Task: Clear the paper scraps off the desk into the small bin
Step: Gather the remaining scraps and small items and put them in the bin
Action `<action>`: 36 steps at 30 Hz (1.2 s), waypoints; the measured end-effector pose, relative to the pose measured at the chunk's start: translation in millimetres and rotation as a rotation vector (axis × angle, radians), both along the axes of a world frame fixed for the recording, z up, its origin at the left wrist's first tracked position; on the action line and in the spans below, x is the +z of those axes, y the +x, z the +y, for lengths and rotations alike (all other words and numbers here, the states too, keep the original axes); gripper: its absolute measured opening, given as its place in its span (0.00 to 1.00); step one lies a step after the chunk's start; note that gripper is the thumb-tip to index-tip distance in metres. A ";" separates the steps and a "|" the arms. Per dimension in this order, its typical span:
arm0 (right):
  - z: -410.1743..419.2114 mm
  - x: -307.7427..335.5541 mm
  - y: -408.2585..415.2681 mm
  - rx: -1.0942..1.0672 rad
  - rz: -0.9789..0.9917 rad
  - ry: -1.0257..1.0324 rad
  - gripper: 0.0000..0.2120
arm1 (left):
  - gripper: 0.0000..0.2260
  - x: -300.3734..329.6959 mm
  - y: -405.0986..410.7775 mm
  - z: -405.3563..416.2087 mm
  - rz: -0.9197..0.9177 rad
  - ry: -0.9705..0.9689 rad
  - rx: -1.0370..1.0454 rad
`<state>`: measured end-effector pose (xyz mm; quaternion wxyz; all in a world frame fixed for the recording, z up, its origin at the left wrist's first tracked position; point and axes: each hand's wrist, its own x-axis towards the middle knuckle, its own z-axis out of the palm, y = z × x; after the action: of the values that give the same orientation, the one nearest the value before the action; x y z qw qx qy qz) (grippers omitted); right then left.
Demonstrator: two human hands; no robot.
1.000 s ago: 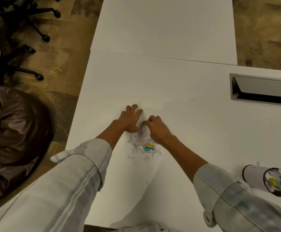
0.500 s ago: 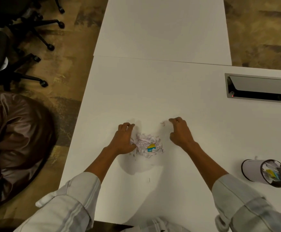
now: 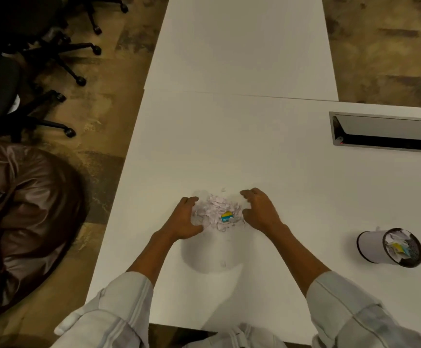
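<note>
A small heap of pale paper scraps [image 3: 215,209], with one blue and yellow piece in it, lies on the white desk [image 3: 254,151]. My left hand [image 3: 185,218] cups the heap's left side with curled fingers. My right hand [image 3: 259,212] cups its right side, fingers bent and apart. Both hands touch the pile and neither has lifted it. One tiny scrap [image 3: 222,189] lies just beyond the heap. The small black mesh bin [image 3: 390,247] stands on the desk to the right, with paper inside it.
A long cable slot [image 3: 385,133] is set into the desk at the far right. Black office chairs [image 3: 28,71] and a brown beanbag [image 3: 16,217] sit on the floor to the left. A second white desk [image 3: 242,46] adjoins behind.
The thinly spread scraps have been raked into a tighter heap. My right hand has closed in from the right until both hands cup the pile.
</note>
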<state>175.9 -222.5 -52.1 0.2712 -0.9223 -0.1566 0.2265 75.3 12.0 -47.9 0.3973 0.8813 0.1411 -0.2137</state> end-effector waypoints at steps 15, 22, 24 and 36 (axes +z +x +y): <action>20.1 -16.6 -132.7 -0.284 0.272 0.020 0.67 | 0.47 -4.9 -34.4 -16.0 0.165 0.059 0.221; 36.2 -7.2 -78.6 -0.372 0.130 0.243 0.55 | 0.50 0.5 -19.9 -18.9 0.045 0.151 0.117; 26.5 -3.2 -70.3 -0.326 0.046 0.199 0.54 | 0.53 4.0 -10.1 -15.6 0.044 0.242 0.046; 24.0 -14.7 -37.3 0.323 0.018 -0.163 0.58 | 0.49 1.8 21.1 -33.7 0.090 0.363 -0.380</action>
<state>138.6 -198.5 -66.8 0.1568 -0.9020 -0.2813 0.2875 96.4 -21.7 -46.1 0.1787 0.9384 0.0268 -0.2945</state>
